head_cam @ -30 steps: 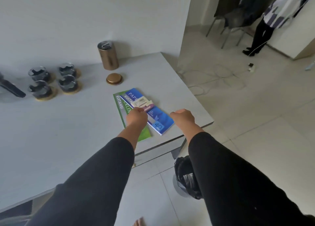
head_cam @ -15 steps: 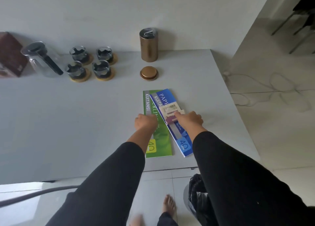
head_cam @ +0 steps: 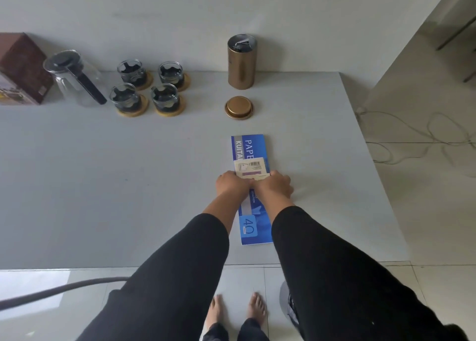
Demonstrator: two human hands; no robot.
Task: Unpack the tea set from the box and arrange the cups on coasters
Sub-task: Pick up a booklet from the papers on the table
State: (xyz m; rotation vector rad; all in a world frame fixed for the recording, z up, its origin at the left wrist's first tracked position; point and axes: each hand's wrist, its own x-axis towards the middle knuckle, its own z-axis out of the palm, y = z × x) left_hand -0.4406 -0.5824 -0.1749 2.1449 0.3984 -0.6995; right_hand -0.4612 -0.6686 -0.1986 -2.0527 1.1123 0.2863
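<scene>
Already the tea set looks unpacked, judging by the single head view. In the upper left of the frame, the brown box (head_cam: 22,67) stands against the wall, with the glass teapot (head_cam: 74,76) just beside it. To the right of the teapot, 4 glass cups (head_cam: 145,87) sit on 4 round wooden coasters (head_cam: 168,110), 1 cup to each, in a 2-by-2 block. Right of them, at upper centre, a bronze canister (head_cam: 241,62) stands open, its lid (head_cam: 238,107) lying on the grey table (head_cam: 103,186) just in front of it.

At centre, both hands meet over a blue receipt book (head_cam: 251,147). The left hand (head_cam: 231,185) and the right hand (head_cam: 274,186) have their fingers curled down, and each seems to pinch the near edge of a small cream packet (head_cam: 251,167) lying on the book.

As far as the task goes, I judge the arranging done: every cup has its coaster. What the hands are doing now appears unrelated to the tea set.
</scene>
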